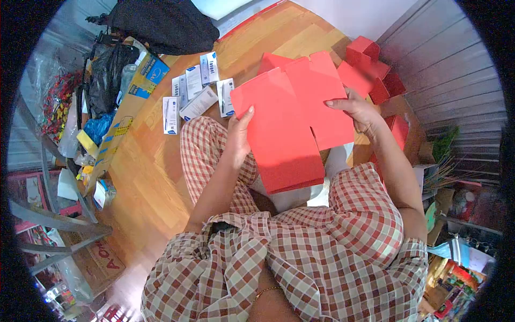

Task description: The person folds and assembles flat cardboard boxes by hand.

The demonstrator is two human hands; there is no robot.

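Observation:
A flattened red cardboard box [284,118] with slits between its flaps is held up in front of my chest, over my crossed legs. My left hand [240,131] grips its left edge, thumb on the near face. On the opposite side, my right hand [358,110] pinches the right edge with the thumb on top; the fingers behind the card are mostly hidden. Beyond its top edge, part of another red piece [271,61] shows on the floor.
Several small white and blue boxes [201,102] lie on the wooden floor [145,161] ahead. Folded red boxes [370,70] are piled at the right wall. A carton of bags [115,134] stands left, near a grey metal frame [59,231]. A black bag [161,27] sits at the back.

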